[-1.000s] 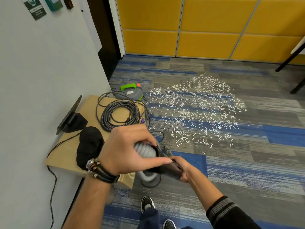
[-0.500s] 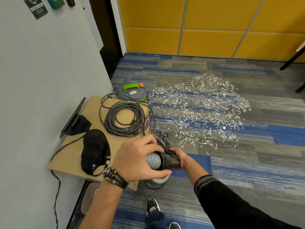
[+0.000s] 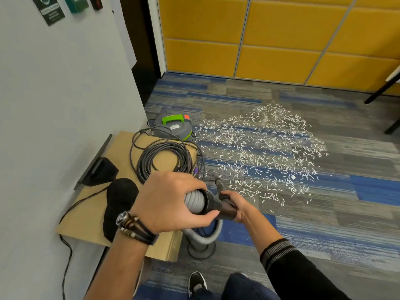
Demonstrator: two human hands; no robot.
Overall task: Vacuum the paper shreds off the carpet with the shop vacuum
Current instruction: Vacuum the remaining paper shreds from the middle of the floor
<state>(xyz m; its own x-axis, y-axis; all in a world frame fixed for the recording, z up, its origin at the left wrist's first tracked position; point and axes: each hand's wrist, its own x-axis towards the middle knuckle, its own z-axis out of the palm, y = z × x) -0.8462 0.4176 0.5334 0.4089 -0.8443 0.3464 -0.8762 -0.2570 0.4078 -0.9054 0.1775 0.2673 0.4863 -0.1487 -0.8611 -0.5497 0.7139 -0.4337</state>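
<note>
White paper shreds (image 3: 262, 152) lie scattered over the blue and grey carpet (image 3: 324, 230) ahead of me. The grey shop vacuum (image 3: 174, 126) with a green handle sits on the floor near the wall. My left hand (image 3: 171, 200) grips the ribbed grey hose (image 3: 194, 202) at its black cuff. My right hand (image 3: 234, 204) grips the dark nozzle piece (image 3: 227, 210) that meets the cuff. The hose loops down to the floor below my hands.
A cardboard box (image 3: 91, 215) stands at my left against the white wall, carrying a coiled grey cable (image 3: 164, 161), a black cap (image 3: 119, 204) and a black device (image 3: 101, 172). Yellow wall panels (image 3: 277, 40) close the far side. Dark table legs (image 3: 381, 92) show at right. My shoe (image 3: 197, 282) is below.
My hands with the hose and nozzle have risen slightly and drawn closer together. The view has shifted a little forward and right.
</note>
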